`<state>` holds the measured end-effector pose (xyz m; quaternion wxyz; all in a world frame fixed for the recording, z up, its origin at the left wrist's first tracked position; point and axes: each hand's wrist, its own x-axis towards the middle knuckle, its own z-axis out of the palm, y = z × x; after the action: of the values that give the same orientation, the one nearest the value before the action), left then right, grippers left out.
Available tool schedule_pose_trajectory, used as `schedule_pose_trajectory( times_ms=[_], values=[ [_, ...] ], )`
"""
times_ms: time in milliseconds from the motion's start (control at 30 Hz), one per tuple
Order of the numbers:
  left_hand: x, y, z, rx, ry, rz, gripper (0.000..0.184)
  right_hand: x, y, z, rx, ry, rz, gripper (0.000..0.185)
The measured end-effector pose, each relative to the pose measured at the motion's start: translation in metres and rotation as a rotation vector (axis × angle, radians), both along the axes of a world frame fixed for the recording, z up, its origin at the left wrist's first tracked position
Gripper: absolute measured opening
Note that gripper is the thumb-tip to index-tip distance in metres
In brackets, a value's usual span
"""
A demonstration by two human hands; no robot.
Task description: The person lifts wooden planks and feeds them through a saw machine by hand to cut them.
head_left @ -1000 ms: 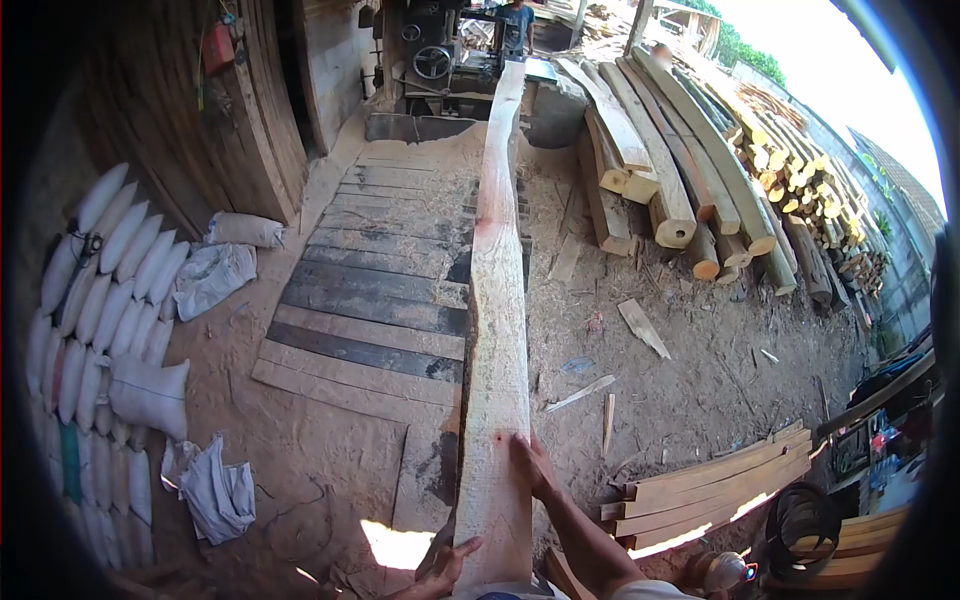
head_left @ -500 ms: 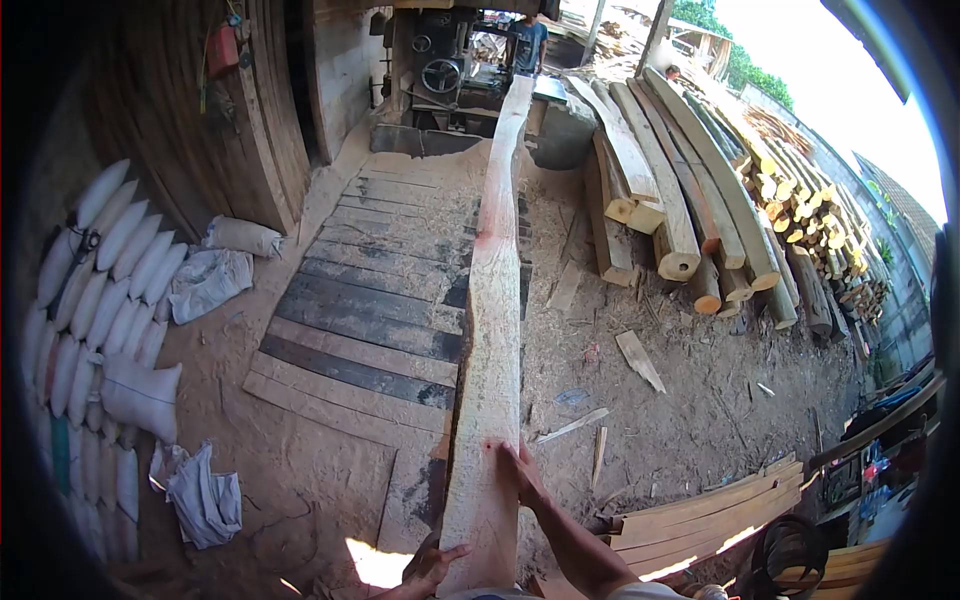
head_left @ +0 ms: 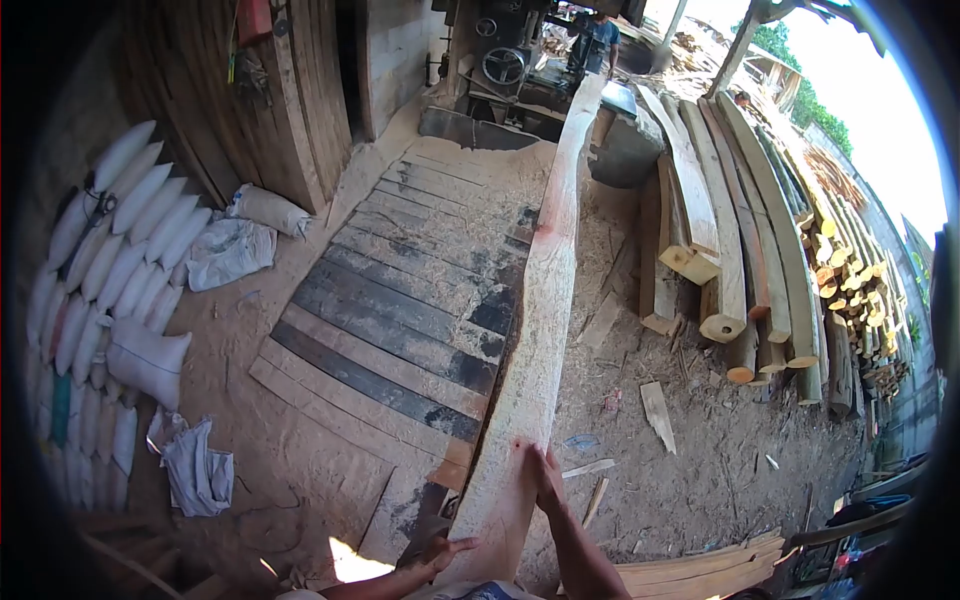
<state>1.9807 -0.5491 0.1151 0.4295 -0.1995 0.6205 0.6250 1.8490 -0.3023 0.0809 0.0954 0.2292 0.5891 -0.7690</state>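
A long, pale wooden plank [head_left: 545, 330] with wavy edges runs from my body up to a machine with a handwheel [head_left: 503, 67]. Near its close end, my left hand [head_left: 440, 552] grips the left edge, thumb on top and the other fingers partly hidden under the wood. My right hand [head_left: 545, 482] holds the right edge a little farther forward, beside a small dark knot, with its fingers partly out of sight. Beside the machine stands a co-worker [head_left: 602, 45], near the plank's far end.
Boards cover part of the ground [head_left: 385, 310] left of the plank. White sacks [head_left: 146, 355] are stacked at the far left. Squared beams [head_left: 722, 319] and round logs lie at the right. Cut boards [head_left: 700, 570] lie at the lower right, and wood scraps [head_left: 657, 417] on the dirt.
The view has turned, so the plank now slants up to the right and the machine appears farther right. Both hands stay on the plank.
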Motion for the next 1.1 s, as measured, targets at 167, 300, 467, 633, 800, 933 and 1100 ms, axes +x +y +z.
schedule_pose_trajectory(
  times_ms=[167, 300, 467, 633, 800, 933, 1100],
  values=[
    [-0.075, 0.027, 0.003, 0.084, 0.002, 0.079, 0.06, -0.077, 0.021, 0.012, -0.026, -0.036, -0.005, 0.057],
    [-0.13, 0.045, -0.031, 0.087, -0.044, 0.071, 0.058, -0.139, 0.042, 0.001, -0.039, -0.012, -0.009, 0.057],
    [-0.219, 0.072, -0.043, 0.075, -0.002, 0.081, 0.061, -0.232, 0.077, -0.012, -0.075, -0.061, 0.027, 0.059],
    [-0.333, 0.105, -0.042, 0.038, 0.041, 0.073, 0.07, -0.346, 0.109, -0.011, -0.027, -0.039, 0.034, 0.061],
    [-0.448, 0.133, -0.04, 0.015, 0.005, 0.003, 0.068, -0.454, 0.14, -0.007, -0.043, -0.001, -0.01, 0.06],
    [-0.511, 0.162, -0.069, -0.037, 0.016, 0.024, 0.061, -0.533, 0.167, 0.001, -0.051, -0.071, 0.02, 0.058],
    [-0.637, 0.196, -0.024, 0.007, -0.009, 0.058, 0.072, -0.641, 0.197, -0.005, -0.013, -0.057, -0.033, 0.055]
  ],
)
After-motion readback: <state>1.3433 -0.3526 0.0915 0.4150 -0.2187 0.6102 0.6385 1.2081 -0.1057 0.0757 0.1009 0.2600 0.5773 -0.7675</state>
